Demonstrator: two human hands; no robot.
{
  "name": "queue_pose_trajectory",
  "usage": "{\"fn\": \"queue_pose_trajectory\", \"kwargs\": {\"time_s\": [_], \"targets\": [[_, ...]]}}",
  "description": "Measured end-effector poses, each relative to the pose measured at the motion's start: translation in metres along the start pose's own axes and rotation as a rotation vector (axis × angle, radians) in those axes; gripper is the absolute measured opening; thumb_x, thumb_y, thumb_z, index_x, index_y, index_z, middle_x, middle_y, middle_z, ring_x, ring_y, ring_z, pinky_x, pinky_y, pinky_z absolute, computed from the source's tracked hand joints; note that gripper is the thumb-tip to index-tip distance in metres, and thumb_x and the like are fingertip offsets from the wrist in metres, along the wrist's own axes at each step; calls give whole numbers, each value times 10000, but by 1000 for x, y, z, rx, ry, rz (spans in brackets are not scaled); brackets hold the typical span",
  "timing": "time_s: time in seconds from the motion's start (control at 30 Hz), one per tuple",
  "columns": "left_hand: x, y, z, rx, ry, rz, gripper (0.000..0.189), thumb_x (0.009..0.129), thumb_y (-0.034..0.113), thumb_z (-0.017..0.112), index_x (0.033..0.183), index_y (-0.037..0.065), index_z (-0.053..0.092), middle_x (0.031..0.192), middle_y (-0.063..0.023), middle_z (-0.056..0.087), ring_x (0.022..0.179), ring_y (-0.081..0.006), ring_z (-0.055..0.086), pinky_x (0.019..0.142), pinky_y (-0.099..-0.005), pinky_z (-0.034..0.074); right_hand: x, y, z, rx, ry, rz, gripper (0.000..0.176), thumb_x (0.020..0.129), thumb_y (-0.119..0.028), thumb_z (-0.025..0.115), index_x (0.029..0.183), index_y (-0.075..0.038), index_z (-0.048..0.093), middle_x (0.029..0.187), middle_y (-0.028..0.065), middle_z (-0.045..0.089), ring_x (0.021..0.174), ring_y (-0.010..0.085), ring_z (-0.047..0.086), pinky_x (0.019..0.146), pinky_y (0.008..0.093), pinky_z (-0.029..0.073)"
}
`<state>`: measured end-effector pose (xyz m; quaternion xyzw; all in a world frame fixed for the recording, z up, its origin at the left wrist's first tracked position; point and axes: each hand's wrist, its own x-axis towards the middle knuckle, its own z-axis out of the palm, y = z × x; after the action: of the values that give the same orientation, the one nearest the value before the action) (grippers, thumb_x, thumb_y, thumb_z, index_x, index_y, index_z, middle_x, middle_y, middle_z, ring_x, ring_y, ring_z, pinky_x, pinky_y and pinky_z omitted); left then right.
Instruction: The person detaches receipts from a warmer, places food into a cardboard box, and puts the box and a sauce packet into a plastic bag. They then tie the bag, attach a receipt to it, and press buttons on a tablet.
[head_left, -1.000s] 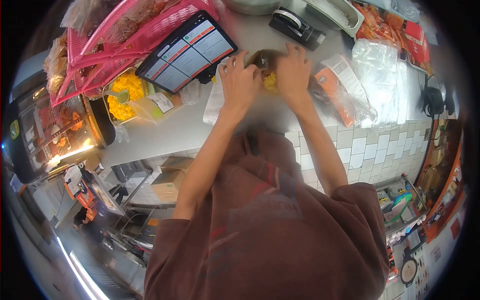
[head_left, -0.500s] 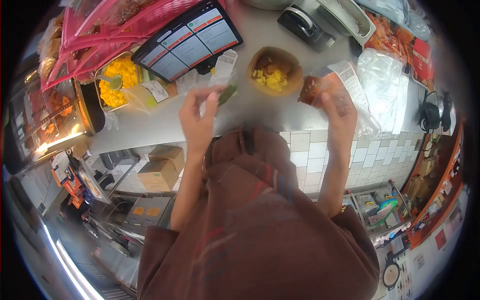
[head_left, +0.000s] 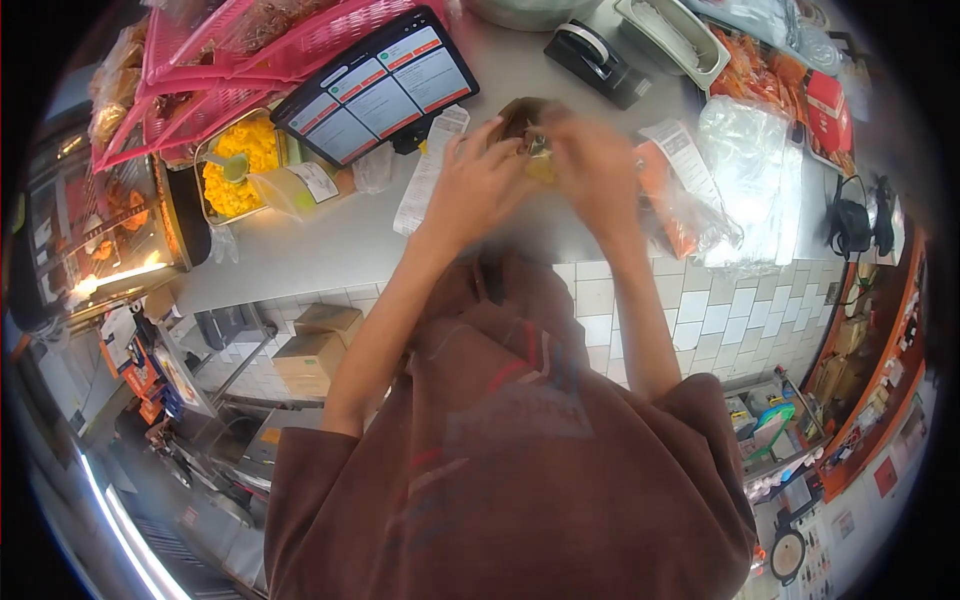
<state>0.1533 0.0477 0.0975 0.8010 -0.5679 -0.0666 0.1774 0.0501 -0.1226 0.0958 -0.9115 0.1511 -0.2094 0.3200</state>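
Leans over a steel counter in a brown shirt, with left hand and right hand brought together at a brown bowl. Rests the bowl on the counter straight ahead, largely hidden behind the hands, with only part of the far rim and some yellow food visible in the gap between. Bends the left fingers over the left side of the bowl; cannot tell from this angle any firm hold on the rim. Draws the right fingers inward above the right side, all badly blurred; cannot tell open from closed, nor make out anything pinched there. Has a long paper slip just beside the left hand, with a tilted tablet beyond and a pink basket farther left. Has an orange packet in clear plastic near the right hand, with a stack of clear bags next to that. Beyond the bowl, to the right, has a black tape dispenser just beside a metal tray.
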Motion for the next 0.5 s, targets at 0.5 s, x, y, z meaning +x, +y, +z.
{"fn": "queue_pose_trajectory", "kwargs": {"time_s": [0.5], "targets": [[-42, 0, 19, -923, -50, -601, 729, 875, 330, 736, 1455, 37, 407, 1372, -208, 551, 1262, -296, 561, 999, -369, 459, -81, -13, 22, 622, 115, 520, 460, 943, -4, 531, 1389, 17, 419, 1460, 196, 422, 1364, 317, 450, 1023, 416, 488]]}}
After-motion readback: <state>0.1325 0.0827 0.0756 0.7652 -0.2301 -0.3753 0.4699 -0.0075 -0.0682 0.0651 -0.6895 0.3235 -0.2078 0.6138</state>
